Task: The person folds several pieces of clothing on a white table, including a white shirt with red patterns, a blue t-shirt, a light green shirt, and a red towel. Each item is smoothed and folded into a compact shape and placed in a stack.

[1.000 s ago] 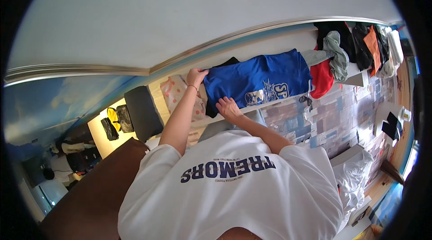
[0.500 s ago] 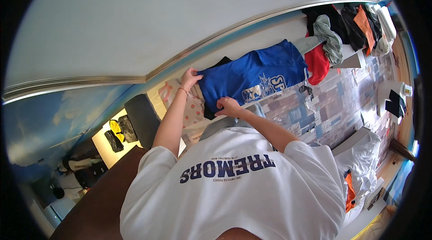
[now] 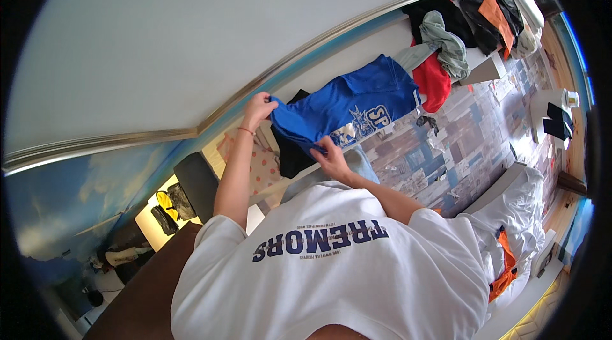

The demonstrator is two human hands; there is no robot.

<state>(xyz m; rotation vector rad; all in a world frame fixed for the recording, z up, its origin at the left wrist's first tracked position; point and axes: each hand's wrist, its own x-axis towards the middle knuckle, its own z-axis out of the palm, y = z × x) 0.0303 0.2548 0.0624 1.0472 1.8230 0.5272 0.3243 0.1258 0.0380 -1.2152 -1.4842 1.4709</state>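
A blue shirt [image 3: 331,107] with silver-white printing lies partly folded along a narrow white ledge. Its near-left end is lifted between my two hands. My left hand [image 3: 260,109] pinches the upper left corner of the fabric. At the lower left corner, my right hand [image 3: 332,159] grips the edge between thumb and fingers. Beneath the raised end, a black cloth [image 3: 293,156] shows on the ledge. Beside it, nearer my left forearm, is a pale cloth with pinkish dots [image 3: 262,171].
Past the shirt's far end lie a red garment [image 3: 432,85], a grey-green garment [image 3: 446,46] and a heap of black and orange clothes [image 3: 496,14]. White bedding [image 3: 510,206] is at the right. A dark chair-like back [image 3: 197,182] stands left. The wall runs along the ledge.
Both hands have raised the near-left end of the blue shirt off the ledge, uncovering more of the black cloth. The far end stays lying down. The view has shifted slightly.
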